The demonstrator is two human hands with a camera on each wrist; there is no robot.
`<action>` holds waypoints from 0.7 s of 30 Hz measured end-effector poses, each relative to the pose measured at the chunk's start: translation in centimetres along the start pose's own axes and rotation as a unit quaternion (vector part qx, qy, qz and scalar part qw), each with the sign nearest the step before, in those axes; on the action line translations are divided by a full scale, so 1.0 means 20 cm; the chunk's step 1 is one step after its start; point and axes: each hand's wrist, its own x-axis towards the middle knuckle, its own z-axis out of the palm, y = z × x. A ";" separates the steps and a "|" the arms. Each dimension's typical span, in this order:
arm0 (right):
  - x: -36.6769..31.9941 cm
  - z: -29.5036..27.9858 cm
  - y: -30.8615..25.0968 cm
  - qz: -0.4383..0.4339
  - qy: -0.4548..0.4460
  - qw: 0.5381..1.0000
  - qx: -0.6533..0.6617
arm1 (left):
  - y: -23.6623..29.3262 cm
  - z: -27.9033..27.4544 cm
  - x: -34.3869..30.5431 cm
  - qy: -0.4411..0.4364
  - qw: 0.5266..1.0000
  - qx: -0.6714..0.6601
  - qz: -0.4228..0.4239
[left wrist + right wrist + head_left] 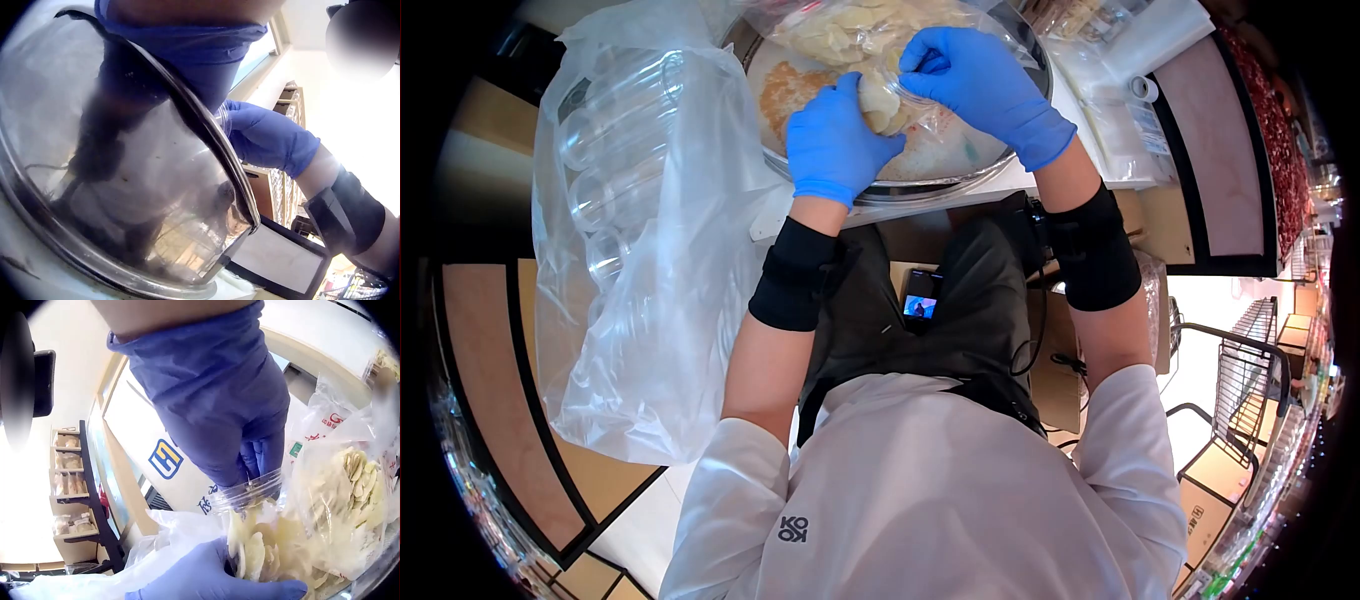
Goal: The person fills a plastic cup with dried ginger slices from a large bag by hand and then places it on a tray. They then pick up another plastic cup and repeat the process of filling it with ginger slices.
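My blue-gloved left hand [837,145] grips a clear plastic jar [275,547] of thin, pale dried slices. Its thumb and fingers lie along the jar's side in the right wrist view. The jar is tilted over a wide round metal tray, its threaded neck [247,495] toward my right hand [990,95]. That hand, also blue-gloved, has bent fingers with their tips right at the jar's mouth; I cannot tell whether they hold slices. Behind the jar, a clear bag [350,500] of the same slices lies on the tray [990,165].
Left of the tray hangs a big translucent bag [690,250] with several clear jars [590,195] inside. Plastic bags [1090,95] and a small roll [1143,89] lie on the right. A phone [920,295] with a lit screen shows below the table edge. A wire cart [1245,350] stands at the right.
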 end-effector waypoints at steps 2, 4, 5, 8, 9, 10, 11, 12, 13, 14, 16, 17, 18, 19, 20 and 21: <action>-0.01 0.00 -0.01 -0.005 0.002 1.000 0.001 | 0.00 -0.01 0.00 0.007 1.000 -0.002 0.007; -0.02 0.00 -0.03 -0.010 0.003 1.000 0.002 | -0.01 0.01 0.00 0.016 1.000 -0.008 0.012; -0.01 -0.01 -0.04 -0.011 -0.009 1.000 0.025 | -0.01 0.01 0.00 0.026 0.999 -0.014 0.017; -0.02 -0.01 -0.04 -0.015 -0.012 0.999 0.041 | 0.00 -0.01 0.00 0.012 1.000 0.000 0.007; -0.02 -0.01 -0.05 -0.018 -0.004 0.999 0.033 | 0.00 0.00 0.00 0.012 1.000 0.000 0.006; -0.02 -0.01 -0.05 -0.018 -0.004 0.999 0.033 | 0.00 0.00 0.00 0.013 1.000 -0.002 0.011; -0.01 -0.02 -0.05 -0.012 0.001 1.000 0.021 | -0.01 0.01 0.00 0.015 1.000 -0.004 0.016; -0.01 -0.02 -0.06 -0.006 0.006 1.000 0.010 | -0.01 0.01 0.00 0.014 1.000 -0.005 0.016; -0.01 -0.02 -0.05 -0.006 0.006 1.000 0.010 | -0.01 0.01 0.00 0.011 1.000 -0.005 0.017; 0.00 -0.01 -0.03 -0.002 0.019 1.000 0.003 | -0.01 0.00 0.00 0.009 1.000 -0.004 0.018; 0.00 0.00 -0.02 0.002 0.031 0.999 -0.004 | -0.01 0.00 0.00 0.007 1.000 -0.005 0.018; 0.00 0.00 -0.02 0.015 0.039 0.999 0.023 | 0.00 0.00 0.00 0.006 1.000 -0.005 0.018; 0.00 0.00 -0.02 0.029 0.046 0.997 0.050 | 0.00 0.00 0.00 0.006 1.000 -0.006 0.018; 0.00 0.00 -0.03 0.030 0.047 0.997 0.049 | 0.00 0.00 0.00 0.003 1.000 -0.005 0.013; 0.00 0.00 -0.03 0.020 0.064 0.997 0.035 | 0.00 0.00 0.00 0.000 1.000 -0.004 0.008; 0.00 0.00 -0.03 0.011 0.080 0.996 0.021 | 0.00 0.00 0.00 -0.001 1.000 -0.004 0.008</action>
